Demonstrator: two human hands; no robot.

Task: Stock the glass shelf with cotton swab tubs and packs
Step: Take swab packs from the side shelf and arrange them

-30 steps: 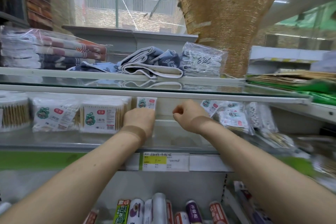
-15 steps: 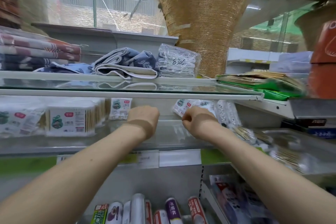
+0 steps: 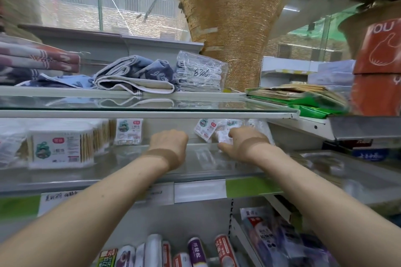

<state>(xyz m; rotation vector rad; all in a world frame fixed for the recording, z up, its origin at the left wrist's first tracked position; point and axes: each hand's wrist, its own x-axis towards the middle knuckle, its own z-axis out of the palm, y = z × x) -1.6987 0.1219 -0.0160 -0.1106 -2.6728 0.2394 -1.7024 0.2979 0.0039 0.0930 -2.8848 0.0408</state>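
Glass shelf [image 3: 201, 158] holds a loose swab pack [image 3: 223, 137] at its right rear, right hand [image 3: 247, 144] fingers curled round it; left hand [image 3: 169, 145] mid-shelf, fingers hidden, state indeterminate; advise standing pack upright, label outward.

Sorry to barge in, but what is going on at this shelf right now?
A person is stocking the glass shelf with cotton swabs. The right hand curls its fingers on the small swab packs at the back right, while the left hand rests in the bare middle gap, fingers hidden. Swab tubs already stand at the left.
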